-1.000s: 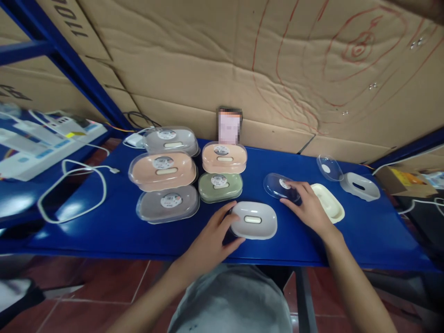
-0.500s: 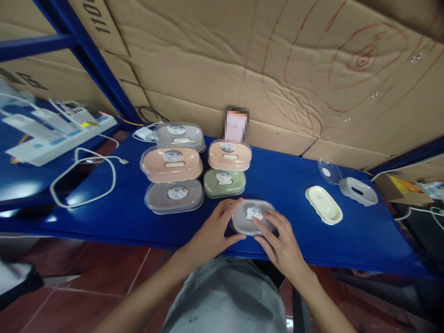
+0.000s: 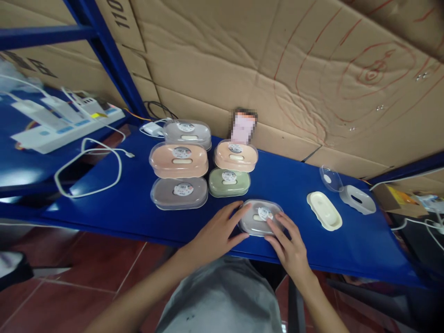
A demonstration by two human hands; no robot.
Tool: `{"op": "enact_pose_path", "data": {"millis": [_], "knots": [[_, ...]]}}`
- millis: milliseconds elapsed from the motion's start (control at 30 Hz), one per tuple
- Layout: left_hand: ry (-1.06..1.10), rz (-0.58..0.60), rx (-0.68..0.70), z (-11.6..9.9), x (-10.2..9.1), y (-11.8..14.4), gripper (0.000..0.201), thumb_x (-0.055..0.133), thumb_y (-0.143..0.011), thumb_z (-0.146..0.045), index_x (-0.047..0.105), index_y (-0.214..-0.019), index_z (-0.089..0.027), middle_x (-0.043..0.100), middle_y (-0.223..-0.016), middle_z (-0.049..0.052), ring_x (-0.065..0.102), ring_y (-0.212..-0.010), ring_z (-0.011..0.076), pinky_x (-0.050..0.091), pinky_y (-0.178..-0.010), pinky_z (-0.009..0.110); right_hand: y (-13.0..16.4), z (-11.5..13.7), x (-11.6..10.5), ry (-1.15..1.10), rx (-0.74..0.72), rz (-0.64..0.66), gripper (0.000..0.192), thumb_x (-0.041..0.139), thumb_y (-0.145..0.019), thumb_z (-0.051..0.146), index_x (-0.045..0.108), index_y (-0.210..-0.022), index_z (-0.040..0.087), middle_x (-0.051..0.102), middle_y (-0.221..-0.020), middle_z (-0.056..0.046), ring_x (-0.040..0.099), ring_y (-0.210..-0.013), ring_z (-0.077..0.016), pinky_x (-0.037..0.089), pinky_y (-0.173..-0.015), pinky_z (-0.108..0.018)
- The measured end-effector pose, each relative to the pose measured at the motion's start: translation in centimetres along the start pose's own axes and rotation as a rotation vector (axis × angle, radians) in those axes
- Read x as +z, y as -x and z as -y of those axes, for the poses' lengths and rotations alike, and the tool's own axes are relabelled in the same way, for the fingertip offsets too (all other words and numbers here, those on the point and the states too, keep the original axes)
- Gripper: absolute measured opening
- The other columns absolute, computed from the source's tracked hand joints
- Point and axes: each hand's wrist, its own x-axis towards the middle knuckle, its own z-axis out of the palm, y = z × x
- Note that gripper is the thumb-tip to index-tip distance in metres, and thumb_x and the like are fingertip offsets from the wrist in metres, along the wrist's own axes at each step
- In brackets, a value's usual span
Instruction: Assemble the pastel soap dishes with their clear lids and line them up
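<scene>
Both hands are resting on a grey soap box (image 3: 258, 223) that is sitting near the front edge of the blue counter (image 3: 287, 185), almost straight ahead of the person. The left hand (image 3: 217, 233) is lying flat with fingers spread, its fingertips touching the box's left end. The right hand (image 3: 287, 245) is spread over the near right corner, fingers pressing down on the clear lid (image 3: 264, 213) with its round sticker. Neither hand is closed around anything; both are open and only pressing.

Behind the box and to its left, five closed boxes are sitting close together: a green box (image 3: 229, 181) nearest, a peach box (image 3: 236, 156) behind it, then a grey lidded box (image 3: 179, 193), a larger peach box (image 3: 179, 160) and another grey one (image 3: 187, 133) at the back by the cardboard wall (image 3: 243, 55). The green box is lying just beyond the left fingertips, leaving little room there.

To the right, bare blue counter is lying open as far as a cream tray (image 3: 324, 210), well apart from the hands. Farther right, a white base (image 3: 358, 200) and a loose clear lid (image 3: 330, 178) are sitting near the back edge. A white cable (image 3: 86, 171) is looping at the far left.
</scene>
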Motion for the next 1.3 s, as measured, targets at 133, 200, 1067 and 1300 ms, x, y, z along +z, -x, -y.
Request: {"op": "enact_pose_path", "data": {"millis": [133, 200, 1067, 1300], "knots": [[-0.026, -0.007, 0.024, 0.0, 0.1, 0.0, 0.078, 0.064, -0.108, -0.040, 0.022, -0.173, -0.037, 0.044, -0.168, 0.014, 0.047, -0.154, 0.0341, 0.046, -0.124, 0.056, 0.1, -0.3, -0.1, 0.007, 0.030, 0.029, 0.069, 0.065, -0.105, 0.021, 0.041, -0.167, 0.037, 0.059, -0.143, -0.014, 0.057, -0.145, -0.0343, 0.061, -0.112, -0.057], [-0.032, -0.012, 0.031, 0.0, 0.0, 0.0, 0.076, 0.063, -0.108, -0.040, 0.023, -0.172, -0.037, 0.047, -0.166, 0.013, 0.050, -0.152, 0.0337, 0.047, -0.123, 0.055, 0.1, -0.5, -0.2, 0.026, 0.010, 0.054, 0.069, 0.066, -0.105, 0.022, 0.041, -0.167, 0.037, 0.058, -0.139, -0.014, 0.056, -0.146, -0.0344, 0.061, -0.112, -0.057], [-0.127, 0.008, 0.048, 0.0, -0.1, 0.1, 0.069, 0.059, -0.110, -0.034, 0.028, -0.171, -0.032, 0.049, -0.165, 0.012, 0.052, -0.150, 0.0316, 0.050, -0.122, 0.054, -8.0, -10.6, -1.4, 0.338, 0.231, 0.182, 0.083, 0.045, -0.111, 0.057, 0.007, -0.176, 0.022, 0.029, -0.178, -0.018, 0.024, -0.167, -0.0367, 0.028, -0.131, -0.064], [-0.186, 0.019, 0.085, 0.1, -0.1, 0.0, 0.062, 0.056, -0.111, -0.036, 0.032, -0.169, -0.031, 0.053, -0.161, 0.011, 0.055, -0.146, 0.0314, 0.052, -0.120, 0.055, 0.0, -13.1, -5.5, 0.519, 0.551, 0.129, 0.062, 0.041, -0.110, 0.061, 0.061, -0.151, 0.019, 0.066, -0.149, -0.022, 0.062, -0.138, -0.0438, 0.048, -0.111, -0.069]]}}
